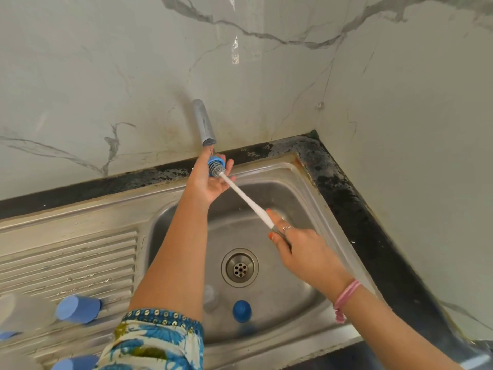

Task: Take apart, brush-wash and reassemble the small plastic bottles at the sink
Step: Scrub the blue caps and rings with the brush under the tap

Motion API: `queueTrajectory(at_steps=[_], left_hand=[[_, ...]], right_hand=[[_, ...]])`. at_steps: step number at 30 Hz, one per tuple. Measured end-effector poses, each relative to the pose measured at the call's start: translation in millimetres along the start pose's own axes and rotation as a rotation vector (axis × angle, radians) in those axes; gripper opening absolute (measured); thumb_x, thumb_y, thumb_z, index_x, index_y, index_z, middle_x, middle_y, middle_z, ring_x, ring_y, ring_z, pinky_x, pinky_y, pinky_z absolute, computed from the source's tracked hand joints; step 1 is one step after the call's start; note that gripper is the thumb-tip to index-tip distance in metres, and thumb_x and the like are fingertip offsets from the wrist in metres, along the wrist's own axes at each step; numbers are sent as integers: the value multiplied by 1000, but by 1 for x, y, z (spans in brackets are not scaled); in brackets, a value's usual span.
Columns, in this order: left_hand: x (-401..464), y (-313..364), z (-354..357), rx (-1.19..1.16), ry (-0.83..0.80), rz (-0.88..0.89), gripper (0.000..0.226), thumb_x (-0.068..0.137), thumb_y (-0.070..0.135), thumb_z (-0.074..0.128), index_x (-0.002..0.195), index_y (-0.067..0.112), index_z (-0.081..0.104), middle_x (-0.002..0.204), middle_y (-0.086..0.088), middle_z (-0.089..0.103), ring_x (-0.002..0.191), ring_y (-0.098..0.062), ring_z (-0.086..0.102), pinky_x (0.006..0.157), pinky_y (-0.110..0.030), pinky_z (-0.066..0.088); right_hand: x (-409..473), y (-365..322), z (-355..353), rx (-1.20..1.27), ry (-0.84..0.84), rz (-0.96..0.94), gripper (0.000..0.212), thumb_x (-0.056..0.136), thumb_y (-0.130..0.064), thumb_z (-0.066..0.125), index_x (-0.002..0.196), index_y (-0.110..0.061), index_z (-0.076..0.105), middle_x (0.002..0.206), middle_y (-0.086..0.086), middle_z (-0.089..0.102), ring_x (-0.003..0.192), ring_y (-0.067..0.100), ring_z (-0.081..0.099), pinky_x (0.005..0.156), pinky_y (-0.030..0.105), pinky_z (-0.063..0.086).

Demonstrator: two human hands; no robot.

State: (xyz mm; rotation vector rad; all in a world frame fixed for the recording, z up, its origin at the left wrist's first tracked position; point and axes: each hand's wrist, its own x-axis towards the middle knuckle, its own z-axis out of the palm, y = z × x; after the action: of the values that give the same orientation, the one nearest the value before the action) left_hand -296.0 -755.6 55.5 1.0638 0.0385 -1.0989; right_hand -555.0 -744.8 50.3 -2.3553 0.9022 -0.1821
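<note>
Left hand (210,182) pinched small blue ribbed plastic cap (214,162) under chrome tap spout (204,122). Right hand (298,244) gripped white-handled bottle brush (245,196), bristles inside cap. Best: short twists, cap steady over steel sink (306,182).

Cap (241,311) in the sink (306,182); bottles (48,311) on the drainboard (66,257) left.

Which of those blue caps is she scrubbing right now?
The small blue ring pinched in her left hand under the tap, with the brush pushed into it. The other blue caps lie loose below.
</note>
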Motion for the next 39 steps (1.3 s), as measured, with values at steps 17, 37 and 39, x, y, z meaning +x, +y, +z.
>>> queueTrajectory(at_steps=[17, 37, 39], left_hand=[[-5, -14, -8, -107, -104, 10, 21, 82, 36, 72, 92, 19, 64, 88, 7, 67, 82, -9, 66, 94, -42, 49], [-2, -17, -23, 178, 36, -1, 47, 79, 43, 74, 110, 10, 62, 104, -9, 66, 96, -18, 65, 88, -36, 55], [-1, -13, -25, 224, 40, -31, 39, 90, 33, 67, 118, 6, 60, 113, -15, 66, 102, -25, 66, 90, -38, 54]], right_hand=[[-3, -10, -4, 1212, -275, 392, 31, 96, -29, 55, 125, -39, 58, 59, -5, 41, 39, 6, 30, 33, 19, 23], [-4, -4, -2, 1068, -248, 410, 31, 98, -34, 51, 126, -45, 54, 61, -4, 45, 44, 8, 32, 37, 22, 29], [-3, 4, 1, 520, -136, 251, 40, 100, -37, 45, 139, -45, 42, 63, -7, 46, 51, 12, 44, 49, 31, 43]])
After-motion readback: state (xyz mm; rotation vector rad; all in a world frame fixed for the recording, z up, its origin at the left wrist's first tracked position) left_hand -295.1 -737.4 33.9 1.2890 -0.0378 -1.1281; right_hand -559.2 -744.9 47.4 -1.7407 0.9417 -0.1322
